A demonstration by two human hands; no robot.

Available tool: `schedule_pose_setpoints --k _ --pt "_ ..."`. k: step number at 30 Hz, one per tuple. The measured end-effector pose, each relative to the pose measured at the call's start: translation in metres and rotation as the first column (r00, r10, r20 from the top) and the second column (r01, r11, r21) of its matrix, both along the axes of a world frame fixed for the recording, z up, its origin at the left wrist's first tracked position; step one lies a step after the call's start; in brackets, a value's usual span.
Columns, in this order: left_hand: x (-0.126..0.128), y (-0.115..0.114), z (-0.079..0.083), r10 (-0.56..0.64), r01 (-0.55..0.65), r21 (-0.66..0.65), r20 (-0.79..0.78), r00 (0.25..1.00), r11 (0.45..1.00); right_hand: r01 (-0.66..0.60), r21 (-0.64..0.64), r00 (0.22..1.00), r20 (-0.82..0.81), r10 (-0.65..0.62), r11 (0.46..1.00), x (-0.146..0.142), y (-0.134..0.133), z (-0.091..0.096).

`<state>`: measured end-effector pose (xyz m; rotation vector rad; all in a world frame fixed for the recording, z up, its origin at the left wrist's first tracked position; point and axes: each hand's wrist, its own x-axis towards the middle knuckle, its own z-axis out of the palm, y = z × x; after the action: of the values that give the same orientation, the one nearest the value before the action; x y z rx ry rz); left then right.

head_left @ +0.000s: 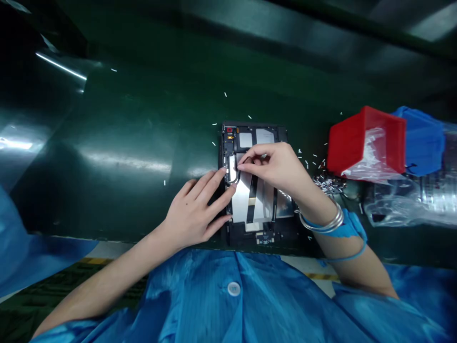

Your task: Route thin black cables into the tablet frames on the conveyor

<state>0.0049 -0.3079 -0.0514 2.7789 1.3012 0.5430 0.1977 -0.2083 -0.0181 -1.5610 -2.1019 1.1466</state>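
An opened tablet-like device (264, 190) lies on the green bench in front of me, its inner side up, with silver plates and dark flat ribbon cables (252, 200) showing. My left hand (196, 207) rests along its left edge, fingers spread, the fingertips touching the frame and a thin black cable (238, 177). This cable curves around a bright silver strip (233, 167) near the upper left of the device. Over the middle of the device, my right hand (273, 164) has thumb and index finger pinched together on the black cable. Its other fingers are curled and partly hidden.
To the right stand a red bin (348, 140) with clear plastic inside and a blue bin (423, 140). Clear plastic bags (396, 205) lie in front of them. A pile of small metal parts (328, 183) sits beside the red bin, and small white slivers are scattered over the bench (143, 128).
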Motion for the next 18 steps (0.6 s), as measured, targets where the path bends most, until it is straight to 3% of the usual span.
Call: schedule_pose_setpoints --k 9,18 --pt "-0.004 0.005 -0.007 -0.054 0.052 -0.041 -0.034 0.998 0.998 -0.008 -0.026 1.000 0.001 0.008 1.000 -0.003 0.004 -0.004" --pt "-0.004 0.012 0.001 -0.158 0.154 -0.043 -0.096 0.983 0.987 -0.006 0.002 0.999 0.036 0.006 1.000 -0.004 0.003 -0.005"
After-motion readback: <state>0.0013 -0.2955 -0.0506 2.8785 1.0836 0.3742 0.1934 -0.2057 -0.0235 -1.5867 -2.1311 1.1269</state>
